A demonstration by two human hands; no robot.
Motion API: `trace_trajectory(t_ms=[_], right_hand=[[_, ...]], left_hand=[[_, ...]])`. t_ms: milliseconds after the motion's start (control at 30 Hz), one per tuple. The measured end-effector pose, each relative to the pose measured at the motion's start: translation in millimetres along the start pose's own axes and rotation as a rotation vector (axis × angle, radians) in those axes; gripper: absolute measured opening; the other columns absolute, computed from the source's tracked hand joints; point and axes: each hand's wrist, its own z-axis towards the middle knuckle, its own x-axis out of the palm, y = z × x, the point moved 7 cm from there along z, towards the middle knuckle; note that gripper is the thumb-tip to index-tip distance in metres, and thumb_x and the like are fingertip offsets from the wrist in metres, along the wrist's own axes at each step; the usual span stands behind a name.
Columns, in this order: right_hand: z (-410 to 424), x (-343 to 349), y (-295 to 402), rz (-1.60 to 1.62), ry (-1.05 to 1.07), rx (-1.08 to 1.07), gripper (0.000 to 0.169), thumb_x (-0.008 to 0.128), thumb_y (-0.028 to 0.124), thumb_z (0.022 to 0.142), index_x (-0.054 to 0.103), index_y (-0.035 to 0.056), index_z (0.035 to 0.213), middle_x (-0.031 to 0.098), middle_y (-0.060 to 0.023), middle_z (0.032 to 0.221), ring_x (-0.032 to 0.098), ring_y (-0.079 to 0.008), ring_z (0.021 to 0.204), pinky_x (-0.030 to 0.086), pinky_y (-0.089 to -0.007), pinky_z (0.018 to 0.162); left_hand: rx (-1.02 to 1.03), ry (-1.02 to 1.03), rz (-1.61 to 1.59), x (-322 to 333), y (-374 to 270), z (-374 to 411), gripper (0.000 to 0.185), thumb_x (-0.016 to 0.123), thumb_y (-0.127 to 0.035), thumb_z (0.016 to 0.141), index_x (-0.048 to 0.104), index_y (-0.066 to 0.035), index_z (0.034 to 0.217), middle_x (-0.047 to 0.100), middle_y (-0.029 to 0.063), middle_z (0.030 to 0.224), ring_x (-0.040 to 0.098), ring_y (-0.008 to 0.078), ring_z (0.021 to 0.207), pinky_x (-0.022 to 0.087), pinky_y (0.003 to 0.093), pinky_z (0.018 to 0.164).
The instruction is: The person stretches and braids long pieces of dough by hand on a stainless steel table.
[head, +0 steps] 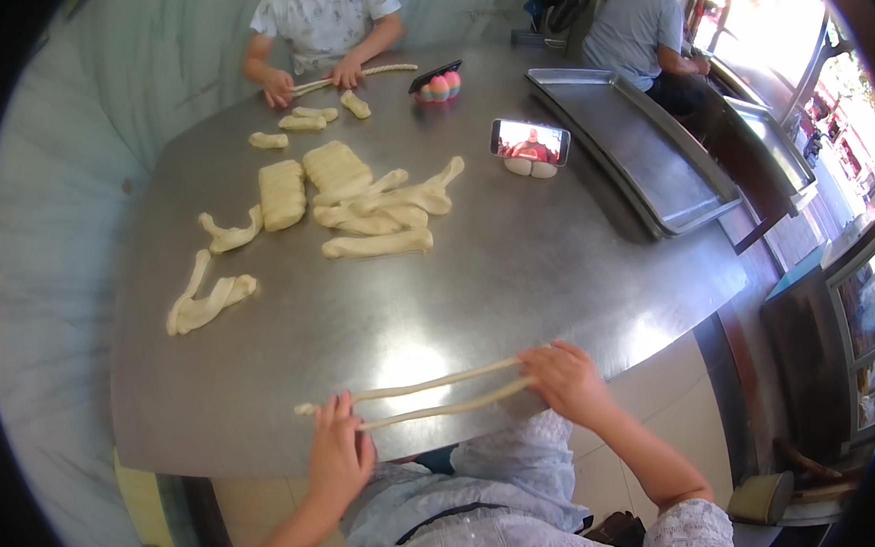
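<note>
A long dough rope lies doubled into two roughly parallel strands near the table's front edge. My left hand rests over its left end, where a small knob of dough sticks out beyond the fingers. The right end is under my right hand, whose palm faces down on the strands. Farther off are several thick dough strips, heaped beside two ridged dough blocks. Bent dough pieces lie at the left of the steel table.
Across the metal table, another person's hands touch a twisted dough rope. A phone on a stand and a second phone stand mid-table. Metal trays overlap the right edge. A person sits beyond them.
</note>
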Motion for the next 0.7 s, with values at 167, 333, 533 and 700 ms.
trace_trajectory(t_ms=[167, 333, 533, 700], right_hand=[[62.1, 1.9, -22.0, 0.025, -0.079, 0.269, 0.025, 0.070, 0.024, 0.090, 0.072, 0.0081, 0.110, 0.059, -0.0088, 0.141, 0.055, -0.0273, 0.129, 0.038, -0.0460, 0.114], [22.6, -3.8, 28.2, -0.207, -0.135, -0.139, 0.024, 0.069, 0.021, 0.089, 0.072, 0.0088, 0.110, 0.059, -0.0094, 0.140, 0.055, -0.0272, 0.128, 0.042, -0.0442, 0.111], [26.4, 6.0, -20.1, 0.105, 0.027, 0.183, 0.033, 0.070, 0.021, 0.088, 0.070, 0.0075, 0.118, 0.054, -0.0142, 0.146, 0.049, -0.0290, 0.135, 0.039, -0.0439, 0.114], [66.0, 2.1, -8.8, -0.088, -0.208, 0.124, 0.033, 0.070, 0.021, 0.089, 0.070, 0.0072, 0.119, 0.057, -0.0148, 0.140, 0.054, -0.0269, 0.126, 0.044, -0.0451, 0.104]], left_hand=[[-0.028, -0.107, 0.170, 7.0, 34.6, 103.5, 0.042, 0.055, -0.012, 0.095, 0.052, 0.006, 0.132, 0.044, 0.0299, 0.149, 0.038, 0.0441, 0.142, 0.023, 0.0601, 0.120], [0.128, 0.179, 0.041, 14.2, -2.8, 40.1, 0.059, 0.059, -0.021, 0.094, 0.045, 0.005, 0.144, 0.038, 0.0270, 0.155, 0.029, 0.0428, 0.148, 0.017, 0.0608, 0.122], [-0.094, -0.098, -0.068, 12.0, 9.4, 52.1, 0.032, 0.060, -0.010, 0.091, 0.055, 0.006, 0.119, 0.047, 0.0312, 0.145, 0.043, 0.0453, 0.137, 0.028, 0.0590, 0.118], [0.136, -0.060, 0.163, 6.5, -1.3, 111.4, 0.038, 0.058, -0.012, 0.094, 0.053, 0.006, 0.128, 0.047, 0.0310, 0.144, 0.041, 0.0456, 0.139, 0.029, 0.0584, 0.118]])
